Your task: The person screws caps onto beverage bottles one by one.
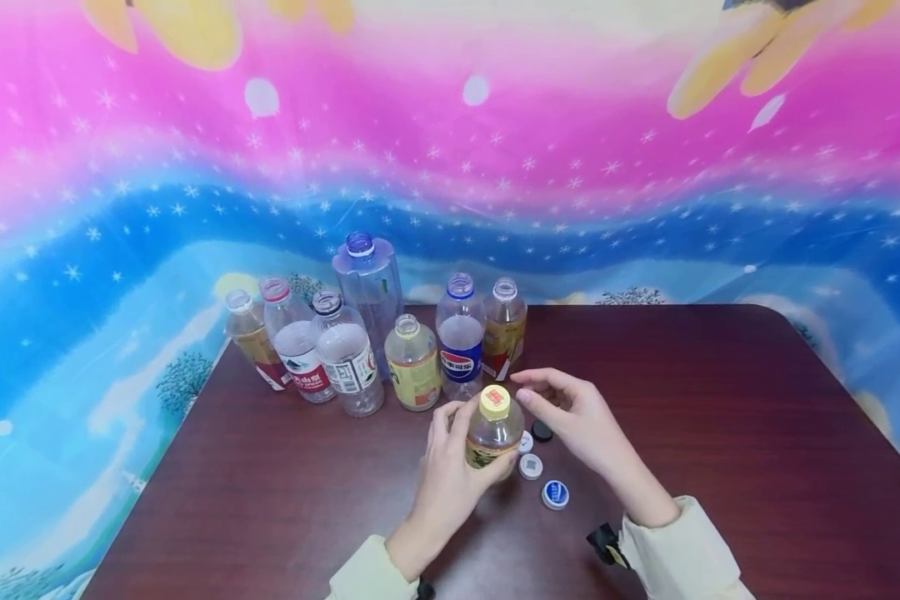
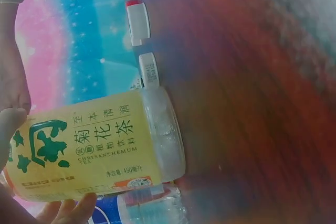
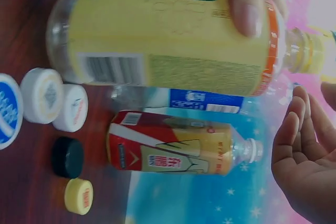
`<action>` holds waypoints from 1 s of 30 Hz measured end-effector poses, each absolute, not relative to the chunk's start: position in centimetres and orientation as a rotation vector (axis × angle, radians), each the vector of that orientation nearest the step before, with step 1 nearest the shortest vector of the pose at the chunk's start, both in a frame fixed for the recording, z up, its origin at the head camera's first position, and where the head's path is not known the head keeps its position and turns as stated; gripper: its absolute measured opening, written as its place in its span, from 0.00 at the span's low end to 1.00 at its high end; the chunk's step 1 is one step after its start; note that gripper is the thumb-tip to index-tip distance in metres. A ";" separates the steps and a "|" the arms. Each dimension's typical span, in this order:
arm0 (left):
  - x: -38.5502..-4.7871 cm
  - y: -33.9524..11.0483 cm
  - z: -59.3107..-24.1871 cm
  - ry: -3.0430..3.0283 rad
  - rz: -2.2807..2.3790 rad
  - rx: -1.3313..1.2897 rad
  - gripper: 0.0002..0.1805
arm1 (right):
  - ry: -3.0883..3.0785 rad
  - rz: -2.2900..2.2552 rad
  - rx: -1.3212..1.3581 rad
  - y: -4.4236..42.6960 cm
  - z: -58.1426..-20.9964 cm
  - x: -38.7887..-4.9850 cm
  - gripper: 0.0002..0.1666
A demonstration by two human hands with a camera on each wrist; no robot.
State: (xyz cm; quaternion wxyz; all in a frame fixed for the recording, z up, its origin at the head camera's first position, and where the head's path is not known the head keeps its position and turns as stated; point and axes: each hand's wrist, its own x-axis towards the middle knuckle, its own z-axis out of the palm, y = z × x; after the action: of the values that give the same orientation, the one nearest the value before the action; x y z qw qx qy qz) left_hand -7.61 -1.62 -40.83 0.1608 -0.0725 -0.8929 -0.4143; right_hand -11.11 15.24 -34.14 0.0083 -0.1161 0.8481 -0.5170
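My left hand (image 1: 450,475) grips a chrysanthemum tea bottle (image 2: 100,145) with a yellow label, fingers and thumb wrapped round its sides. A yellow cap (image 1: 495,402) sits on the bottle's neck. In the right wrist view the bottle (image 3: 157,40) looks upright, its base hidden from contact with the table. Beside the cap hovers my right hand (image 1: 581,417), fingers loosely bent and holding nothing; a gap to the cap (image 3: 314,53) shows in the right wrist view. To the right of the bottle lie loose caps: a blue one (image 1: 555,494), white ones (image 1: 530,466) and a black one (image 1: 542,431).
Several uncapped bottles stand behind my hands, among them a Pepsi bottle (image 1: 461,342), another yellow-labelled bottle (image 1: 413,367), a tall clear bottle (image 1: 367,283) and a red-labelled water bottle (image 1: 300,350). A yellow cap (image 3: 79,196) lies by the black one. The dark wooden table (image 1: 720,417) meets a patterned cloth.
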 end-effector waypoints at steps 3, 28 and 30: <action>-7.6 -1.8 -40.9 -2.538 -1.215 -0.193 0.41 | 2.689 -1.555 -0.342 15.3 -34.5 -11.1 0.16; -6.1 -12.4 -39.2 -2.434 -1.098 0.070 0.38 | 2.869 -1.281 -0.126 21.6 -38.2 -10.6 0.13; -5.9 -13.9 -39.1 -2.411 -1.069 0.101 0.38 | 2.891 -1.246 -0.110 22.5 -38.6 -10.5 0.13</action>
State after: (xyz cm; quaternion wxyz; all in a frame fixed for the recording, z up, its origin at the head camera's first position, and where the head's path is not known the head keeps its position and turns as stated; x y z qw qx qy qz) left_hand -5.95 -13.93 -39.12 0.2483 0.0371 -0.8849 -0.3924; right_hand -10.46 22.55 -38.64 -0.0039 -0.0348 0.9178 -0.3955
